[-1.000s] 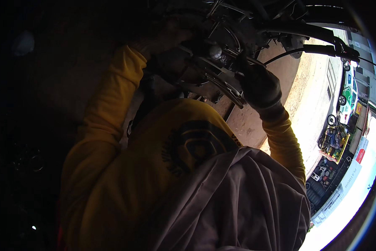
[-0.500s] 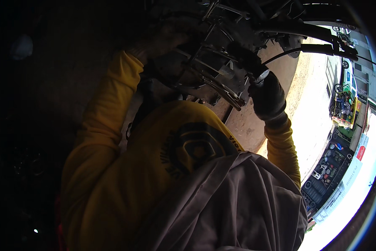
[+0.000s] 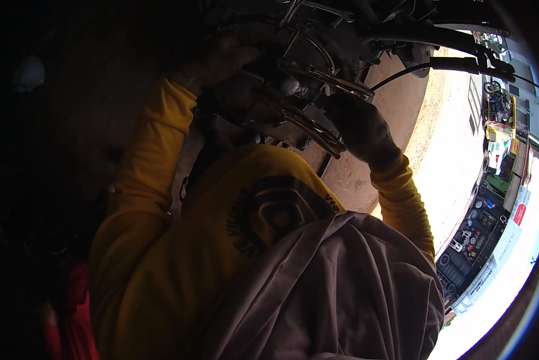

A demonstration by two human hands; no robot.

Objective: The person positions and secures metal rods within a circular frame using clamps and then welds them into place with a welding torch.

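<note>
Dark machinery (image 3: 269, 108), with cables and metal parts, fills the upper middle, mostly in shadow. At its left side lies my left hand (image 3: 227, 60), palm down; its fingers fade into the dark, so their grip is unclear. My right hand (image 3: 359, 126) reaches into the machinery's right side. It is very dark, and whatever its fingertips touch or hold is hidden. Just left of it, long slim metal bars (image 3: 311, 129) slant toward me, and another pair of metal bars (image 3: 332, 79) runs just beyond it. A spanner-like metal tool (image 3: 323, 9) lies at the top.
Thick black hoses (image 3: 425, 39) cross the upper right. Beyond the brown floor (image 3: 395, 84) is a sunlit street with a loaded stall (image 3: 500, 132) and parked vehicles. At lower left, a person in red (image 3: 77, 312) is close by. A pale round object (image 3: 28, 73) stands far left.
My right hand has moved left into the machinery; the shiny piece seen by it before is out of sight. The far metal bars have shifted. A red-clothed person has appeared at lower left.
</note>
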